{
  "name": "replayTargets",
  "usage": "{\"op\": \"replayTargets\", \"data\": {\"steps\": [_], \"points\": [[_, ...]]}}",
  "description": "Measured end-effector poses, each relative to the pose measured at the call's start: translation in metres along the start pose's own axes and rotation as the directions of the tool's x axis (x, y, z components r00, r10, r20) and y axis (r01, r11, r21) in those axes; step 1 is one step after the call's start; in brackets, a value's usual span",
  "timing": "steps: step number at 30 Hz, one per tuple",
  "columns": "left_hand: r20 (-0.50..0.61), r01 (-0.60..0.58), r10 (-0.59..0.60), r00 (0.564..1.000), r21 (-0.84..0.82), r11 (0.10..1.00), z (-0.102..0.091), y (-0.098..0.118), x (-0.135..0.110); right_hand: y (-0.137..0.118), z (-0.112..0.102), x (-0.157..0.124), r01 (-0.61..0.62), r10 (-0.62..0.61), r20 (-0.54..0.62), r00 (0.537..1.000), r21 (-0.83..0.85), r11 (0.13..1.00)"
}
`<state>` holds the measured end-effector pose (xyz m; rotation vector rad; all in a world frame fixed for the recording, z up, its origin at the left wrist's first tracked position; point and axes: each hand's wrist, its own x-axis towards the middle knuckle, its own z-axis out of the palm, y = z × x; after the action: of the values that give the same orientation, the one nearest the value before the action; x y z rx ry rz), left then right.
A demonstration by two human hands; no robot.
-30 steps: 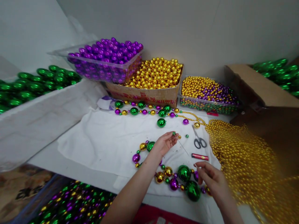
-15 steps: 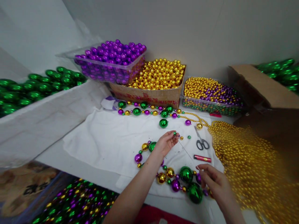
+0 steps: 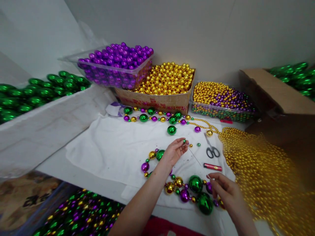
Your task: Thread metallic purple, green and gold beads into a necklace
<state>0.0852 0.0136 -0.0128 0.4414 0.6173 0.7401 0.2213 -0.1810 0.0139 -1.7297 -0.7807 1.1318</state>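
Note:
My left hand [image 3: 177,150] is closed in a pinch on a small green bead [image 3: 184,141] above the white cloth. A thin string [image 3: 195,155] runs from there down toward my right hand [image 3: 225,186], whose thumb and forefinger pinch its pale end. Below both hands lies a bead strand with large green balls [image 3: 196,184], purple balls [image 3: 184,195] and gold balls [image 3: 169,188]; my left forearm hides part of it. Beyond my left fingertips, a small gold bead [image 3: 191,145] and another green bead [image 3: 199,144] rest loose.
Black-handled scissors [image 3: 212,151] and a red lighter [image 3: 212,167] lie on the cloth [image 3: 98,150]. A finished-looking bead strand [image 3: 143,118] stretches behind. Containers of purple balls [image 3: 110,70], gold balls [image 3: 157,100] and small mixed beads [image 3: 221,109] line the back. Gold bead strings [image 3: 265,170] heap at right.
Both hands keep almost the same pose, with the string still between them. The whole view has shifted very slightly.

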Motion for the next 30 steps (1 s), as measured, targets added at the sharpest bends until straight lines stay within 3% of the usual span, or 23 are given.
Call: {"op": "replayTargets", "data": {"steps": [5, 11, 18, 25, 30], "points": [[0.065, 0.027, -0.031, 0.997, 0.066, 0.997, 0.006, -0.003, -0.005, -0.004, 0.013, 0.009, 0.069, -0.065, -0.065, 0.996, 0.061, 0.996], [0.157, 0.037, -0.079, 0.984, 0.256, 0.966, 0.025, -0.019, -0.019, -0.014, 0.028, 0.033, 0.117, -0.112, -0.104, 0.988, 0.039, 0.992], [0.131, -0.064, 0.01, 0.991, 0.418, 0.906, 0.037, -0.025, -0.029, -0.012, 0.022, 0.03, 0.182, -0.203, -0.124, 0.971, -0.164, 0.969], [0.181, -0.192, 0.113, 0.977, 0.511, 0.838, 0.047, -0.03, -0.032, -0.011, 0.016, 0.033, 0.337, -0.402, -0.189, 0.896, -0.301, 0.892], [0.194, -0.19, 0.102, 0.976, 0.515, 0.836, 0.049, -0.027, -0.036, -0.018, 0.012, 0.029, 0.246, -0.279, -0.233, 0.932, -0.159, 0.956]]}}
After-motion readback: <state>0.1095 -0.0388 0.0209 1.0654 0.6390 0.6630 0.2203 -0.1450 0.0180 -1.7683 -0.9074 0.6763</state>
